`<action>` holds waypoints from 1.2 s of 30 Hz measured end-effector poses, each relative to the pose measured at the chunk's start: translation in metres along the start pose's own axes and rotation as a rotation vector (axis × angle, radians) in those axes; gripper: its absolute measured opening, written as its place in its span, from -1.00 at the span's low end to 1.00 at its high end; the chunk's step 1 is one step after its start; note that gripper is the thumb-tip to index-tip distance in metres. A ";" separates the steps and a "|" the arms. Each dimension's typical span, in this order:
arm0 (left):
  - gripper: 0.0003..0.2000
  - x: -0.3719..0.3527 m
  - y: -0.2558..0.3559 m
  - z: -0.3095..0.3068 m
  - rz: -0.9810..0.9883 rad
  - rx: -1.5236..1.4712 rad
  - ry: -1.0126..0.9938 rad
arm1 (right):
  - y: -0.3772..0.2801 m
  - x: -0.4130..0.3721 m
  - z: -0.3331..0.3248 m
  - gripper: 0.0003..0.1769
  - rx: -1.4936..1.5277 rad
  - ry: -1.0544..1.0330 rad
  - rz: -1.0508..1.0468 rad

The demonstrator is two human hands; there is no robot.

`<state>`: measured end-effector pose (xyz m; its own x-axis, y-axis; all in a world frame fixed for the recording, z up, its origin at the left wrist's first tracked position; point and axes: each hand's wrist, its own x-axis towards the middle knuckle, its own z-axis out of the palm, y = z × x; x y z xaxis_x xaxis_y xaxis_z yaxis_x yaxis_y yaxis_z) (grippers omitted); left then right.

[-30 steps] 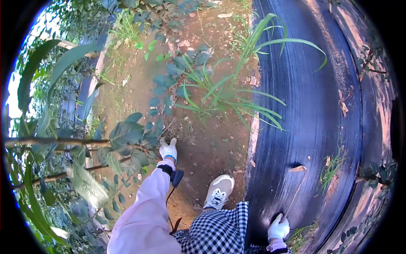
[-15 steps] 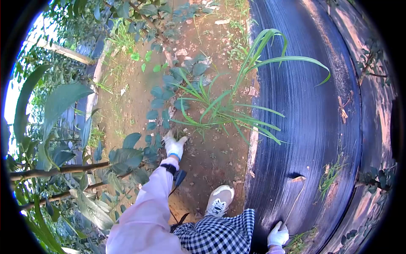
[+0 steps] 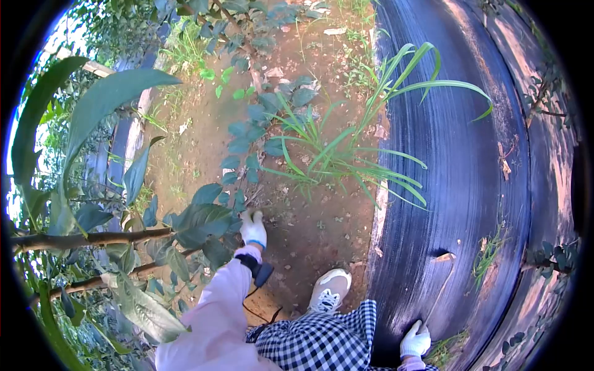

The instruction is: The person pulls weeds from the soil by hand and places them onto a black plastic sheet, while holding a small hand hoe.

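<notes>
Outdoors, one shoe (image 3: 330, 289); left hand (image 3: 253, 229) grip apart, right hand (image 3: 415, 340) grip unclear

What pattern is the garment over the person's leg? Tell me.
A black-and-white check garment, clearest in the head view, just below the white lace-up shoe.

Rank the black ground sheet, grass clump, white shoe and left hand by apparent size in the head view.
1. black ground sheet
2. grass clump
3. white shoe and left hand look about alike; differing distance makes ranking them unsure.
</notes>
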<state>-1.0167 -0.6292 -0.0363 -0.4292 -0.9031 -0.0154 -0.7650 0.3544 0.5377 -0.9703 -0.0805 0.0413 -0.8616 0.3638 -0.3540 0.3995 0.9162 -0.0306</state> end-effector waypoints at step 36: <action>-0.71 -0.013 0.031 0.005 0.356 0.069 -0.454 | -0.048 0.039 -0.053 -0.58 0.484 -0.016 0.195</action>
<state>-1.0372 -0.6053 -0.0242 -0.8169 -0.5363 -0.2121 -0.5589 0.6456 0.5204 -1.0399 -0.1011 0.0785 -0.7535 0.5134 -0.4107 0.6542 0.6479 -0.3903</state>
